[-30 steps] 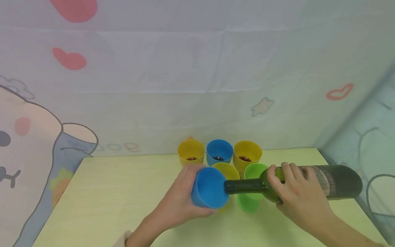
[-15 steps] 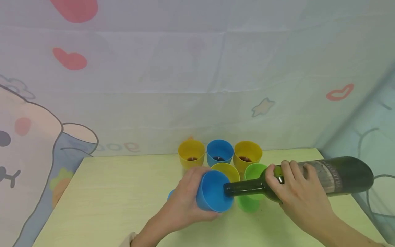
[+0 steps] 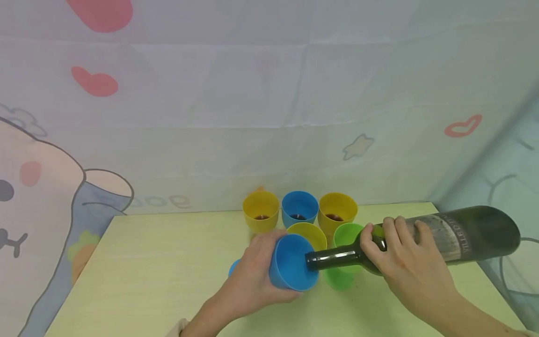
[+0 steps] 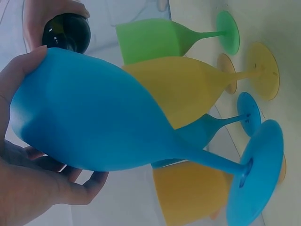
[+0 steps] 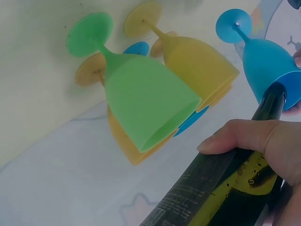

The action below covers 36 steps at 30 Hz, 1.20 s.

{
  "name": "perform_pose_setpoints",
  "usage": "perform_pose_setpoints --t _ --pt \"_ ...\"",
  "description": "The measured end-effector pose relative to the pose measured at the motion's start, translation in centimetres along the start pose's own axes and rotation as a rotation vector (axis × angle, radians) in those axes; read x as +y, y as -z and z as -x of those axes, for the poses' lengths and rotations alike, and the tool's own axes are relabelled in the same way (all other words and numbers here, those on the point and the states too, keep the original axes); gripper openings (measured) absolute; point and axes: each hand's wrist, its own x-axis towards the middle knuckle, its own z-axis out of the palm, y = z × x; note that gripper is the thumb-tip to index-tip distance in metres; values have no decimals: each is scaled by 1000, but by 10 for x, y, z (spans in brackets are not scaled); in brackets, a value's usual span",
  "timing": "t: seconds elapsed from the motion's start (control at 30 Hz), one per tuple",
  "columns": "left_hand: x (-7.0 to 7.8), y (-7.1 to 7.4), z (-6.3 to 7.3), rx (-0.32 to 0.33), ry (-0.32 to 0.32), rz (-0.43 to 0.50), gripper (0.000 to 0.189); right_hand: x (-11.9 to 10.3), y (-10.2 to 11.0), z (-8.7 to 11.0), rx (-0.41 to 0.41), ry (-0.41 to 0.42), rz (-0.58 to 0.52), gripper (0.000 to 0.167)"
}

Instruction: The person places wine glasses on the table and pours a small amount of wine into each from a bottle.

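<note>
My left hand (image 3: 248,278) grips a blue plastic wine glass (image 3: 290,267) by its bowl, the glass tilted with its opening toward the right. In the left wrist view, the thumb and fingers lie around the bowl of that blue wine glass (image 4: 94,113), leaving stem and foot free. My right hand (image 3: 408,264) holds a dark green wine bottle (image 3: 476,234) around its shoulder, base raised higher than the neck. The bottle's mouth reaches just inside the glass rim, as the right wrist view of the bottle neck (image 5: 272,103) shows. I see no liquid in this glass.
Behind the hands stand a yellow glass (image 3: 261,210), a blue glass (image 3: 300,208) and another yellow glass (image 3: 338,208), each with dark red liquid. Closer are a yellow glass (image 3: 309,231) and a green glass (image 3: 346,231). The pale table (image 3: 139,276) meets a printed cloth backdrop (image 3: 236,117).
The bottle's base has risen, so the bottle slopes more steeply down toward the glass. My left hand and the blue wine glass have shifted slightly right and toward me, the glass tilting more.
</note>
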Motion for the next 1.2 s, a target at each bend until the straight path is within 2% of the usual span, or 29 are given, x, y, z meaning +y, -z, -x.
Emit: perform_pose_setpoints --t 0.53,0.8,1.2 --pt "1 -1 0 -27 52 18 84 1 5 -1 -60 15 27 40" --pt "0 -3 0 -13 30 21 83 1 5 -2 -34 21 38 42" --pt "0 -3 0 -17 20 20 83 2 7 -3 -57 24 48 43"
